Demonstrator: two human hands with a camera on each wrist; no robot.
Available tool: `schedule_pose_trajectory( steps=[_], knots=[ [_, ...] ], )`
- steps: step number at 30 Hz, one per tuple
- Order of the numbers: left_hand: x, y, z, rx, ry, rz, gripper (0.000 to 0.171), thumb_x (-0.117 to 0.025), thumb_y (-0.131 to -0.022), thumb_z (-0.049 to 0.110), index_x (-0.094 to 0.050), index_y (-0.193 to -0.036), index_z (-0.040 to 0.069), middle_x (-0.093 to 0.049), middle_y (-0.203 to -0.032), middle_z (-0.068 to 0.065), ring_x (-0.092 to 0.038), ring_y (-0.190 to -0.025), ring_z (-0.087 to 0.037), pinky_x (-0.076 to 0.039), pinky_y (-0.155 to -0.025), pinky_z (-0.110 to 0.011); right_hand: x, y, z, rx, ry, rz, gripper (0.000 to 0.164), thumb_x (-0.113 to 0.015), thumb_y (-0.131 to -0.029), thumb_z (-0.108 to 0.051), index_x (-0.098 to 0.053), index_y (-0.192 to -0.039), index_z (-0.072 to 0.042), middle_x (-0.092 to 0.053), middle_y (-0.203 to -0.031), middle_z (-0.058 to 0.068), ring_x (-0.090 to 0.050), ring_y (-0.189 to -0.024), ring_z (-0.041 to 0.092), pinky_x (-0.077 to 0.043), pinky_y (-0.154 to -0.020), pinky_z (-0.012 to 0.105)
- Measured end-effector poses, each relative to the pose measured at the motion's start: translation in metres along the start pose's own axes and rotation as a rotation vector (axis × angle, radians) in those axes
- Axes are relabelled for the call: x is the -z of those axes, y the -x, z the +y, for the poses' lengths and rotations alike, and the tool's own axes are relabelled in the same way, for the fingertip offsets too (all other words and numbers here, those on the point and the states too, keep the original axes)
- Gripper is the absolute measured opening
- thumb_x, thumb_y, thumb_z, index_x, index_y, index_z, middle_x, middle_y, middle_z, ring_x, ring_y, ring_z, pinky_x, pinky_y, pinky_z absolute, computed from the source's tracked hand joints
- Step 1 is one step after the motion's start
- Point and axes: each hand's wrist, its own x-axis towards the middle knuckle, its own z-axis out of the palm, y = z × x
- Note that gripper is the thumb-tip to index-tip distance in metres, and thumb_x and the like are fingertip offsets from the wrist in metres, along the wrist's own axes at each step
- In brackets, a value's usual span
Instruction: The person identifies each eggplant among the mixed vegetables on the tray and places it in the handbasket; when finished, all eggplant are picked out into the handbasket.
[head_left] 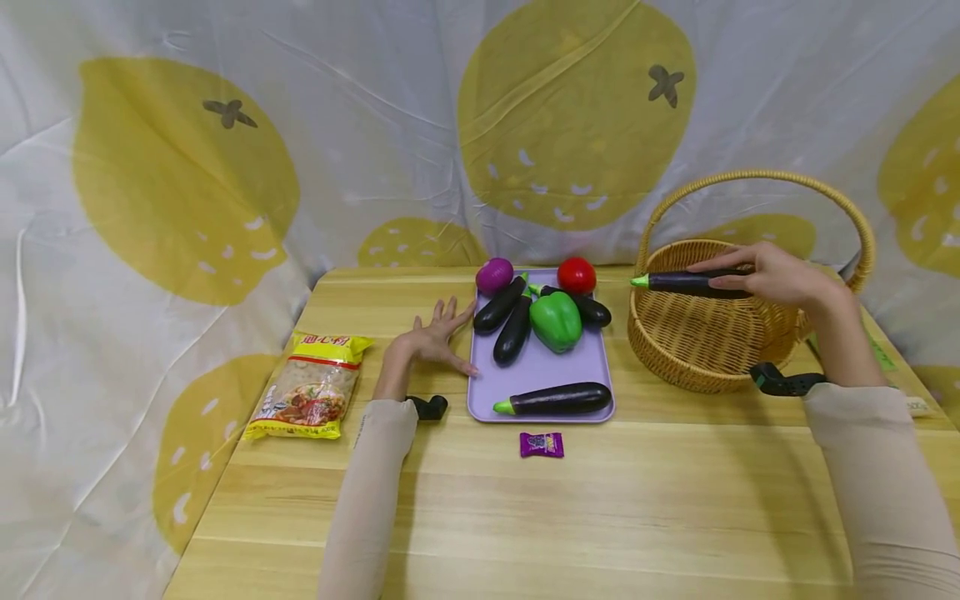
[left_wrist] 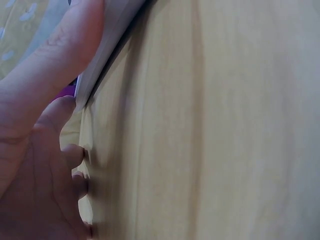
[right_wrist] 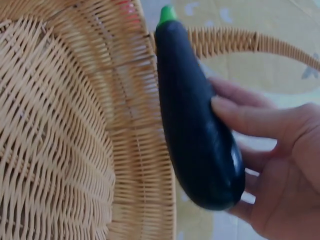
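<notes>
My right hand grips a dark eggplant with a green stem, over the wicker basket. In the right wrist view, thumb and fingers pinch the eggplant beside the basket's rim. My left hand has its fingers spread at the left edge of the lilac tray, the thumb at its rim. Toward the tray's front lies another eggplant. Several more eggplants, a green bell pepper, a red tomato and a purple onion-like item are grouped at its back.
A small purple wrapped packet lies in front of the tray. To the left is a yellow food bag. The basket's tall handle arches above it. A lemon-printed cloth hangs behind the wooden table.
</notes>
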Motion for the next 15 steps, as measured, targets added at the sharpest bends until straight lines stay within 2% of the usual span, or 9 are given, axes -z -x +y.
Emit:
schedule_pose_trajectory(
  steps=[1, 2, 3, 4, 5, 7, 15],
  knots=[
    [0.0, 0.0, 0.0, 0.001, 0.0, -0.001, 0.128, -0.086, -0.08, 0.053, 0.006, -0.167, 0.032, 0.025, -0.172, -0.015, 0.027, -0.158, -0.039, 0.018, -0.121, -0.072, 0.001, 0.0, 0.002, -0.013, 0.006, 0.0, 0.038, -0.059, -0.106, -0.015, -0.062, -0.144, -0.009, -0.05, -0.153, 0.031, -0.067, -0.096, 0.034, -0.051, -0.078, 0.043],
    [0.0, 0.0, 0.0, 0.002, 0.001, -0.001, 0.127, -0.086, -0.08, 0.053, 0.006, -0.167, 0.032, 0.025, -0.172, -0.015, 0.027, -0.158, -0.039, 0.018, -0.121, -0.072, 0.002, 0.0, 0.004, -0.022, 0.015, 0.005, 0.038, -0.058, -0.106, -0.013, -0.062, -0.143, -0.007, -0.051, -0.151, 0.032, -0.06, -0.071, 0.026, -0.047, -0.066, 0.038],
    [0.0, 0.0, -0.001, 0.003, 0.002, 0.0, 0.127, -0.086, -0.08, 0.053, 0.005, -0.167, 0.032, 0.025, -0.172, -0.015, 0.027, -0.158, -0.039, 0.018, -0.121, -0.072, 0.003, 0.0, 0.006, -0.032, 0.02, 0.007, 0.038, -0.058, -0.106, -0.011, -0.062, -0.143, -0.006, -0.052, -0.149, 0.034, -0.045, -0.054, 0.02, -0.042, -0.056, 0.033],
    [0.0, 0.001, -0.001, 0.004, 0.004, -0.001, 0.127, -0.085, -0.08, 0.054, 0.006, -0.167, 0.033, 0.025, -0.172, -0.015, 0.027, -0.158, -0.039, 0.018, -0.121, -0.072, 0.003, -0.001, 0.008, -0.041, 0.028, 0.009, 0.038, -0.058, -0.105, -0.01, -0.062, -0.143, -0.005, -0.054, -0.146, 0.035, -0.028, -0.048, 0.015, -0.033, -0.049, 0.03],
    [0.0, 0.001, -0.001, 0.005, 0.005, -0.002, 0.127, -0.085, -0.08, 0.054, 0.006, -0.167, 0.033, 0.025, -0.172, -0.015, 0.027, -0.158, -0.039, 0.019, -0.121, -0.071, 0.004, -0.001, 0.01, -0.052, 0.03, 0.008, 0.038, -0.057, -0.105, -0.008, -0.061, -0.143, -0.003, -0.055, -0.143, 0.037, -0.016, -0.047, 0.013, -0.03, -0.045, 0.028],
    [0.0, 0.002, -0.001, 0.005, 0.004, -0.002, 0.127, -0.085, -0.08, 0.054, 0.006, -0.166, 0.034, 0.025, -0.172, -0.014, 0.028, -0.158, -0.038, 0.019, -0.121, -0.071, 0.005, -0.002, 0.013, -0.072, 0.037, 0.006, 0.039, -0.057, -0.105, -0.007, -0.06, -0.143, -0.002, -0.054, -0.141, 0.04, -0.017, -0.045, 0.008, -0.029, -0.045, 0.025],
    [0.0, 0.001, -0.001, -0.005, -0.006, -0.001, 0.127, -0.085, -0.081, 0.054, 0.006, -0.167, 0.033, 0.025, -0.172, -0.015, 0.027, -0.158, -0.038, 0.018, -0.121, -0.071, 0.004, -0.011, 0.027, -0.167, -0.028, 0.035, 0.042, -0.055, -0.103, -0.005, -0.057, -0.144, 0.004, -0.046, -0.142, 0.047, -0.019, -0.048, 0.008, -0.026, -0.046, 0.025]
  ],
)
